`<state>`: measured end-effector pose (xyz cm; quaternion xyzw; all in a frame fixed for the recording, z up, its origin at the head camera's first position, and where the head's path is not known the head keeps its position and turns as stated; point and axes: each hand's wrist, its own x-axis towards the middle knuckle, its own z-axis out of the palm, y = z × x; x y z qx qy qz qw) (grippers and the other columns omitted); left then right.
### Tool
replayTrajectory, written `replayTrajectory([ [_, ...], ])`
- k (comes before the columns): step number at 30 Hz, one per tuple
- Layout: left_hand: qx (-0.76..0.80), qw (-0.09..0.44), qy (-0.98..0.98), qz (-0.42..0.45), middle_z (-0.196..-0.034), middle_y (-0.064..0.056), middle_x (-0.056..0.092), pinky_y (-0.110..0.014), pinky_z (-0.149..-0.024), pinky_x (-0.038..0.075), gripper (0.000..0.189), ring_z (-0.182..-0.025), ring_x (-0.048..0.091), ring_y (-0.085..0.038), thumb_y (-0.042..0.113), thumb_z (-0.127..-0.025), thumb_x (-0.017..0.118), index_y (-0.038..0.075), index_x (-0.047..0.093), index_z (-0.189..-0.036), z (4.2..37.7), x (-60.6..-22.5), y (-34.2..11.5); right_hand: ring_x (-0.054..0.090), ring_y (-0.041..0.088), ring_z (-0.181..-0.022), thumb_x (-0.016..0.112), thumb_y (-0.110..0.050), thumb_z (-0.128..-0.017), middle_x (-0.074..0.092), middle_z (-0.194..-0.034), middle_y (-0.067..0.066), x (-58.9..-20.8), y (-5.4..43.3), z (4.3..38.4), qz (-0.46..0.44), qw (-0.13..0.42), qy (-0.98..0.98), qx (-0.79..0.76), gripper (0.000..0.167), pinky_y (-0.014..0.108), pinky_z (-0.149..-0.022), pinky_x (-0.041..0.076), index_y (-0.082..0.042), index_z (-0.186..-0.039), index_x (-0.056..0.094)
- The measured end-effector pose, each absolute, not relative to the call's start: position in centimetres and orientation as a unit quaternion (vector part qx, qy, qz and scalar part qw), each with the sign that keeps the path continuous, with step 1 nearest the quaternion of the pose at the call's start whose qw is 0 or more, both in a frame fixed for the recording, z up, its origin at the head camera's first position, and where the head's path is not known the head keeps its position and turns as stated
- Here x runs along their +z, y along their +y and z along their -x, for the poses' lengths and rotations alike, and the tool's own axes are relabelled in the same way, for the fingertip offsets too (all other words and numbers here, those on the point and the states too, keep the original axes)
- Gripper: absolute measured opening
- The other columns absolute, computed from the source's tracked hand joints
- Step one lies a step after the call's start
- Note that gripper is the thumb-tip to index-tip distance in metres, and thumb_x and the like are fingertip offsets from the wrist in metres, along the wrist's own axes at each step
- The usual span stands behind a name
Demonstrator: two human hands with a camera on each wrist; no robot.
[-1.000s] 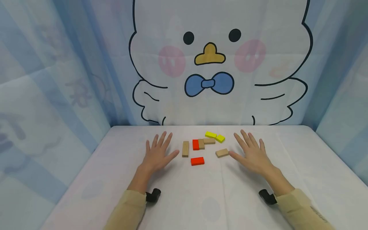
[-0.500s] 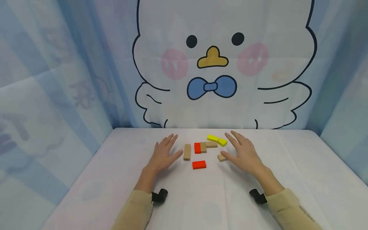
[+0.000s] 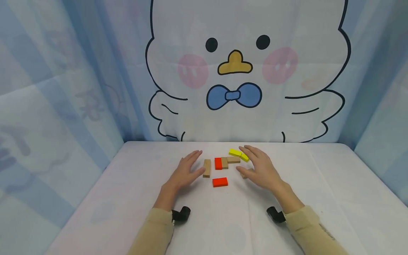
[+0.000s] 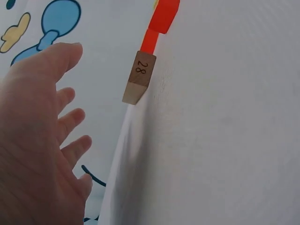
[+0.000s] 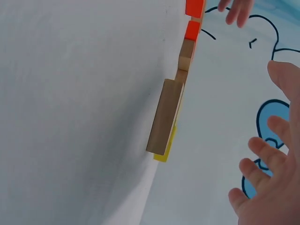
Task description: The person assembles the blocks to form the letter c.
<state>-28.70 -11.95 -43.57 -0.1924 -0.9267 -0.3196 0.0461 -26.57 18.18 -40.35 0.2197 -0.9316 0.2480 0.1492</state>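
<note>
My left hand (image 3: 183, 173) hovers over the cloth with spread, relaxed fingers, its thumb right at a plain wooden block (image 3: 207, 168). That block's end is marked "28" in the left wrist view, where the left hand (image 4: 37, 136) holds nothing. My right hand (image 3: 261, 170) is spread above another wooden block (image 3: 244, 176), which it mostly covers in the head view; in the right wrist view this block (image 5: 165, 117) lies apart from the fingers. Between the hands are a red block (image 3: 220, 182), a second red block (image 3: 218, 163) beside a wooden block (image 3: 224, 163), and a further wooden block (image 3: 233, 160).
Two yellow blocks (image 3: 235, 152) lie toward the back, one partly behind the right fingertips. A white cloth covers the table (image 3: 210, 223). Behind it hangs a curtain (image 3: 232, 120) printed with a cartoon bird; blue and white curtains (image 3: 63, 106) flank the sides.
Both hands have moved inward toward each other, the right one farther, now covering most of a wooden block. The blocks stay where they lay; the head view has shifted slightly.
</note>
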Motion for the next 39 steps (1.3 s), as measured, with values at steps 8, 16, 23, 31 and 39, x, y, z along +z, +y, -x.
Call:
replayTrajectory([
  [8,-0.348,0.027,-0.914,0.205,-0.161,-0.008,0.035,-0.051,-0.121,0.012,0.065,-0.148,0.029,-0.027,0.038,-0.1,0.059,0.015,0.038,-0.157,29.2,-43.9,-11.3,0.042,0.039,-0.137,0.074,-0.028,-0.092,0.048,-0.149,0.017,-40.7,17.1,26.8,-0.242,0.145,-0.92,0.273,0.065,0.062,-0.11,0.033,-0.009,-0.149,0.049],
  [16,-0.359,0.019,-0.912,0.198,-0.16,-0.006,0.036,-0.048,-0.121,0.014,0.063,-0.148,0.03,-0.026,0.037,-0.1,0.059,0.017,0.039,-0.156,29.7,-43.9,-11.1,0.044,0.038,-0.136,0.074,-0.027,-0.092,0.051,-0.147,0.017,-40.2,16.1,26.7,-0.266,0.141,-0.909,0.289,0.061,0.06,-0.109,0.036,-0.008,-0.146,0.052],
  [23,-0.372,0.005,-0.912,0.173,-0.16,-0.004,0.038,-0.051,-0.118,0.025,0.061,-0.146,0.033,-0.026,0.033,-0.1,0.061,0.021,0.041,-0.156,29.9,-43.9,-11.1,0.047,0.036,-0.134,0.075,-0.025,-0.092,0.054,-0.144,0.012,-40.1,15.3,26.7,-0.285,0.113,-0.903,0.301,0.058,0.058,-0.108,0.039,-0.01,-0.144,0.054],
  [31,-0.374,0.0,-0.909,0.182,-0.156,-0.007,0.044,-0.049,-0.12,0.019,0.056,-0.144,0.037,-0.026,0.027,-0.099,0.06,0.017,0.047,-0.152,30.2,-44.2,-11.1,0.046,0.032,-0.135,0.073,-0.02,-0.094,0.054,-0.145,0.007,-40.2,14.8,26.4,-0.293,0.055,-0.9,0.319,0.055,0.056,-0.108,0.04,-0.009,-0.144,0.055],
  [39,-0.368,0.001,-0.908,0.201,-0.152,-0.009,0.049,-0.049,-0.121,0.013,0.053,-0.142,0.04,-0.027,0.022,-0.097,0.061,0.01,0.051,-0.148,30.1,-44.9,-11.3,0.048,0.027,-0.132,0.072,-0.014,-0.094,0.056,-0.139,0.005,-40.8,14.6,26.0,-0.307,0.005,-0.896,0.321,0.043,0.05,-0.107,0.043,-0.009,-0.135,0.063],
])
